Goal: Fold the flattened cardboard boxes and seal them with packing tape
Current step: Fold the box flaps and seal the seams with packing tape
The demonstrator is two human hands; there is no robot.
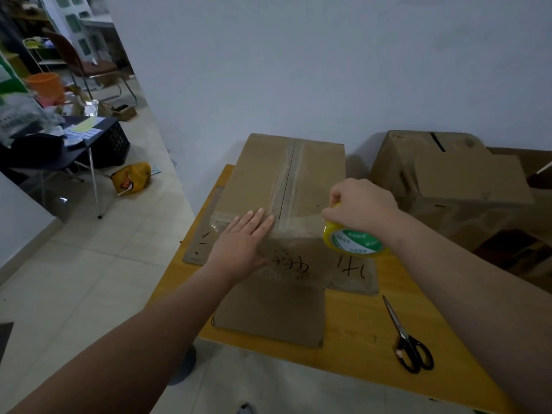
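Currently: brown folded cardboard box (286, 186), centre frame on yellow wooden table (358, 339). Left hand (242, 237) flat, fingers straight, pressing clear tape at near edge. Right hand (363, 204) grips yellow packing-tape roll (354, 242). Advice: keep strip taut, smooth outward. Black-handled scissors (409, 342) lower right.

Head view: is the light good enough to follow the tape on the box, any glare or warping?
Head view is dim, bluish and soft; in it the clear tape on the box shows only as a faint sheen between the left hand and the tape roll; wide-angle bowing at the head view's edges; small glare spot on the floor.
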